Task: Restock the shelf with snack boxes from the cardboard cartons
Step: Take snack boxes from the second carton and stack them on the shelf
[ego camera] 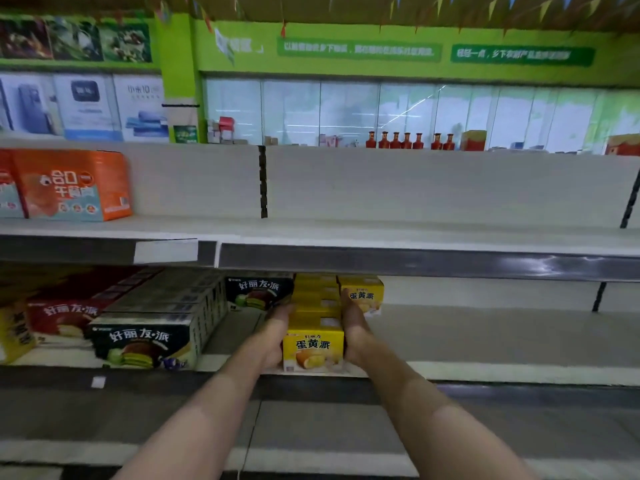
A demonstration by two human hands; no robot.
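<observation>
Yellow snack boxes (pixel 313 344) sit in a row on the middle shelf (pixel 485 341), clasped between the left hand (pixel 277 336) and right hand (pixel 353 332), fingers wrapped along the sides. Restocking seems barely begun: most of this shelf lies bare rightward, and no carton is in view.

A green wall band (pixel 346 32) with white lettering runs across the back of the shop. Below it stands a row of pale glass panels (pixel 398 109), and below those a line of red bottles (pixel 408 141). Left of the band hang product posters (pixel 83 105), with nature photographs (pixel 74 39) above them. Coloured pennants (pixel 498 5) dangle above the band, from the dim ceiling
</observation>
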